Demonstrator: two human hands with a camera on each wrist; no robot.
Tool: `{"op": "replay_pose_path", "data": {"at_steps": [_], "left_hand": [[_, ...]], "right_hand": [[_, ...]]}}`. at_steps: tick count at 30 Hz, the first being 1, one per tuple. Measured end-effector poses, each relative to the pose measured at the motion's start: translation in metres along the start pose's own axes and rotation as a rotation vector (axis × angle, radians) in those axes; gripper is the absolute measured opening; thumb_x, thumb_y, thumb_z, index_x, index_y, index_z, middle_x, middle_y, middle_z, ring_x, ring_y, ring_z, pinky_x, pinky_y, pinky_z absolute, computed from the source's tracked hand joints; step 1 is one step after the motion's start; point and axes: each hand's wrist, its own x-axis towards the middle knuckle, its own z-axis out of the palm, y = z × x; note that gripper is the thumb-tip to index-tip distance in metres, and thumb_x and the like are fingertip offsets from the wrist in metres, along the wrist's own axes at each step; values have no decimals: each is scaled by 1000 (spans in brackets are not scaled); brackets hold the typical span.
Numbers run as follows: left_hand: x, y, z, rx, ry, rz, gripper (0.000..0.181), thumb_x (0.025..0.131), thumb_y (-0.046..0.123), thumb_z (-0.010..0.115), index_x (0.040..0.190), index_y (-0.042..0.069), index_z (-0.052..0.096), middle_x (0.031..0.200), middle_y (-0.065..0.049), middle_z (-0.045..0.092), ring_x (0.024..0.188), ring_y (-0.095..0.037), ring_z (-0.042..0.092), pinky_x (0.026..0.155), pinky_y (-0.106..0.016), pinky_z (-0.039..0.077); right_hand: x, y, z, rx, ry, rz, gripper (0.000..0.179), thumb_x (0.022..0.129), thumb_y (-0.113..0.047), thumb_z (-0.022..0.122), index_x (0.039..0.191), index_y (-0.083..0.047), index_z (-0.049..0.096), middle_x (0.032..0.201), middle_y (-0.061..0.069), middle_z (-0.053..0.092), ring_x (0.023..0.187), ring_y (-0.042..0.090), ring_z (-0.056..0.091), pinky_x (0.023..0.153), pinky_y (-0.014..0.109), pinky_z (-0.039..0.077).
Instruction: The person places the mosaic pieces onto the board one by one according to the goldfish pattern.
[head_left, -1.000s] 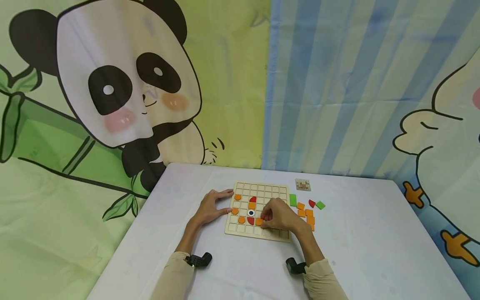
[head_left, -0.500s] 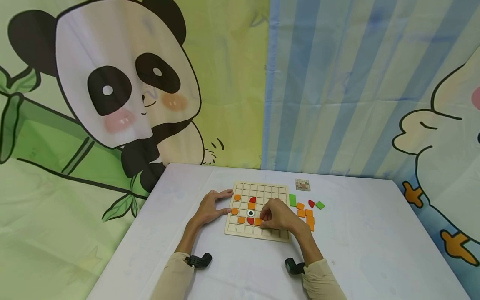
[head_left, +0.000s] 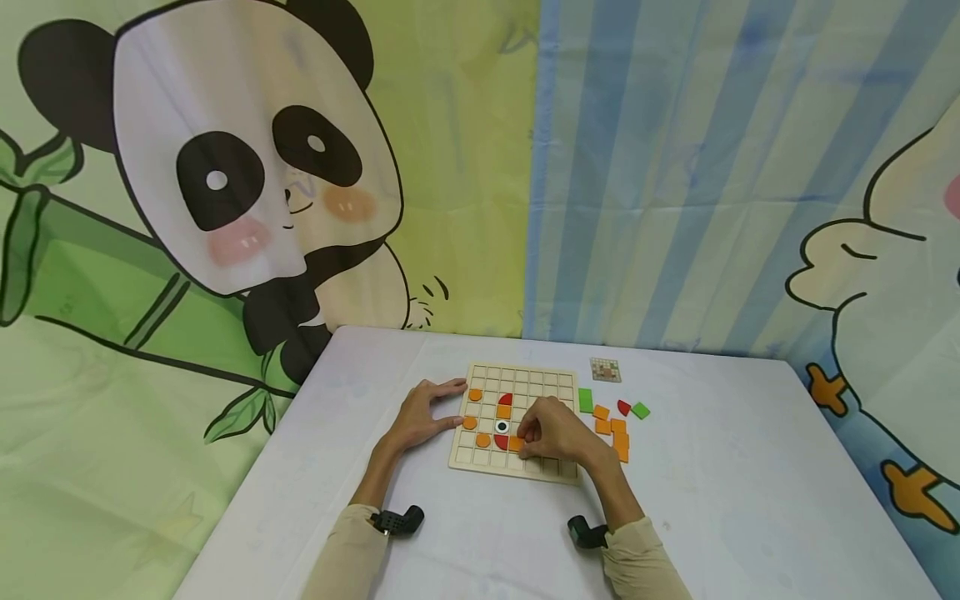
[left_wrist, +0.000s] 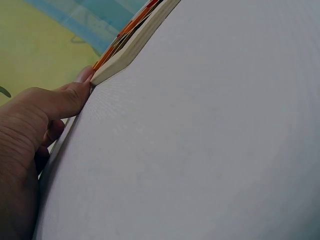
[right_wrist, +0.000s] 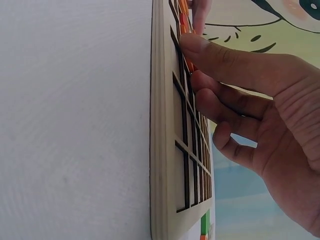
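A light wooden board (head_left: 551,381) with a square grid lies on the white table. My left hand (head_left: 415,417) rests against its left edge, thumb and index finger spread; the left wrist view shows the thumb touching the board's edge (left_wrist: 112,70). Over the lower middle of the grid, my right hand (head_left: 557,432) pinches an orange square tile (head_left: 515,444) that sits right of a red quarter-round tile (head_left: 500,442). In the right wrist view, thumb and fingers of the right hand (right_wrist: 250,95) meet at the tile, which they mostly hide. A white disc with a black dot (head_left: 502,427) sits above.
Orange round tiles (head_left: 469,423) lie in the board's left cells. Another orange square (head_left: 504,412) and a red quarter-round (head_left: 506,399) stand further up. Right of the board are several loose orange squares (head_left: 619,440), green pieces (head_left: 585,400) and a small pattern card (head_left: 606,370).
My right hand has shifted very slightly left with the orange square tile, which now sits closer to the red quarter-round. The left hand stays in place.
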Motion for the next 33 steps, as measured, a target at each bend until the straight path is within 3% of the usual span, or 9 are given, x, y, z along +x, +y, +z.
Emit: {"op": "replay_pose_path", "data": {"at_steps": [13, 33], "left_hand": [[-2, 1, 0, -1, 2, -13, 67, 87, 27, 94, 149, 21, 69, 160, 9, 62, 111, -19, 58, 103, -43, 43], [-2, 3, 0, 7, 6, -8, 66, 88, 27, 93, 149, 20, 69, 161, 5, 62, 107, -20, 57, 100, -42, 42]], "right_hand": [[-10, 4, -9, -23, 43, 51, 25, 77, -12, 100, 95, -4, 85, 84, 3, 79, 70, 8, 65, 68, 23, 56], [-49, 29, -38, -13, 98, 151, 28, 74, -6, 100, 97, -2, 85, 87, 4, 80, 73, 8, 65, 67, 25, 56]]}}
